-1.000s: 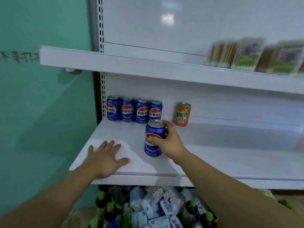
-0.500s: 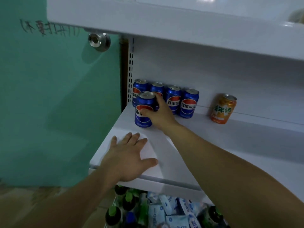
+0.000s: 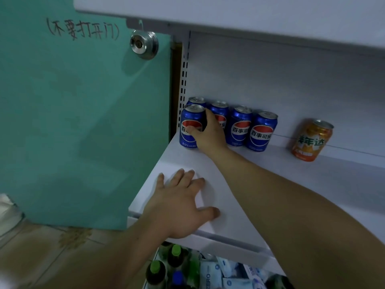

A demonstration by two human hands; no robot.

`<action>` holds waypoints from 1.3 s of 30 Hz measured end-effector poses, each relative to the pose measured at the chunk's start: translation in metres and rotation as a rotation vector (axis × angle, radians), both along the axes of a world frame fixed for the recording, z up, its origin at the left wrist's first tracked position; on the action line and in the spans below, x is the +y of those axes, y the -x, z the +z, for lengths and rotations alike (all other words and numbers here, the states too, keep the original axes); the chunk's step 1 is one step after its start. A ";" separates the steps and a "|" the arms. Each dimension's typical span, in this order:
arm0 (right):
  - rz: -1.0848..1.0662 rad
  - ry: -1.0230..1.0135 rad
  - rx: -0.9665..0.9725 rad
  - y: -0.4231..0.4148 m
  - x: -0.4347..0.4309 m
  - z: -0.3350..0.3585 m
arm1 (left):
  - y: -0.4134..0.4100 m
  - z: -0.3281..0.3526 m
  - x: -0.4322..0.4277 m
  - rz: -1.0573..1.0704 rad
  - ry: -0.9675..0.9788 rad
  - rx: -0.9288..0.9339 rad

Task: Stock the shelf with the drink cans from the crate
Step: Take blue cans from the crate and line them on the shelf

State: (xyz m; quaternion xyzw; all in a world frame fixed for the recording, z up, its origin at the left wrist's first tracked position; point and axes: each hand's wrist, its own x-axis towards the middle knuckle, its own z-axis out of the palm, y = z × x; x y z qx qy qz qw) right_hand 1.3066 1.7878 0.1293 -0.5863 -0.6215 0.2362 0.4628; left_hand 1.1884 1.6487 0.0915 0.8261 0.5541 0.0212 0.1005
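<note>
Head view: A person's right hand [image 3: 210, 133] grasps a blue Pepsi can [image 3: 190, 127] at the back left corner of a white store shelf [image 3: 270, 176]. The thumb lies across the label and the fingers [image 3: 209, 115] are curled round the can's far side. The can stands upright and appears to rest on the shelf, just in front of the leftmost can in the back row of Pepsi cans [image 3: 261, 132], four along the rear wall. An orange Mirinda can [image 3: 311, 140] stands alone, well apart to the right. The left hand [image 3: 181, 203] lies flat on the shelf's front left edge, fingers released and spread, holding nothing. Beside the shelf is a green door [image 3: 83, 122] with handwriting and a round metal lock [image 3: 144, 44]. Bottles with green caps [image 3: 156, 272] and blue-and-white packets [image 3: 218, 274] fill the level below. The crate is out of view.

The step in hand looks like starting a second row. To do it well, the can should sit square ahead of the one behind, label forward, close but not shoving it. The fingers should then loosen gently and draw back toward the front edge, clear of the neighbouring cans, which could topple if brushed.
</note>
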 end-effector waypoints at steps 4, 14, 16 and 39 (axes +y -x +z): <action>-0.018 0.033 -0.037 0.002 0.000 0.001 | 0.000 0.000 0.001 -0.007 0.005 0.003; -0.084 0.308 -0.415 -0.097 -0.121 0.043 | 0.008 0.011 0.003 0.023 0.062 -0.007; -0.155 0.376 -0.507 -0.134 -0.165 0.053 | 0.008 0.017 0.000 0.059 0.086 -0.005; -1.090 1.002 -0.259 -0.357 -0.717 -0.066 | -0.390 -0.101 -0.373 -1.126 0.403 0.264</action>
